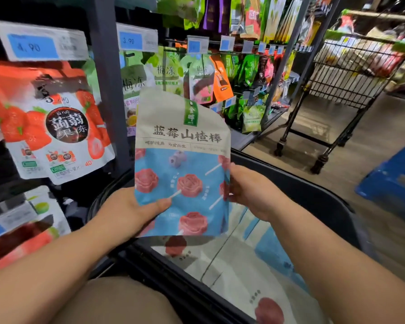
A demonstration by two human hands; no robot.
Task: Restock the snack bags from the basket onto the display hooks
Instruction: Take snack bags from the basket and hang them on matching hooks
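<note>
Currently held: one snack bag (pixel 182 164), beige on top with a green badge and dark lettering, blue below with pink rose-shaped lollipops printed on it.
Bag position: upright, front toward the camera, raised above the basket (pixel 313 190) and in front of the display rack; it hangs on no hook.
Left hand (pixel 131 213): grips the bag's lower left corner, thumb laid across the blue front, fingers hidden behind.
Right hand (pixel 250 192): grips the bag's right edge at about mid-height, thumb at the front, the other fingers out of sight behind the bag.
Basket: black, its rim curving beneath both forearms; spare bags (pixel 243 265) of the same blue-and-beige kind lie flat inside.
Rack, left: strawberry bags (pixel 56 127) in red and white hang under a 4.90 tag (pixel 33 45).
Post (pixel 108 90): dark and upright, between the strawberry bags and the next section.
Rack, centre: green bags (pixel 164 71) hang behind the held bag, under a 3.90 tag (pixel 136 38); further rows of green, orange and purple packets run off to the right beneath small blue tags.
Cart (pixel 351 66): black wire, standing on the floor at the right, loaded with packages, well apart from the basket.
Crate (pixel 393 181): blue, on the floor at the right edge.
Knee (pixel 117 300): bare, at the bottom edge, just beside the basket's near rim.
</note>
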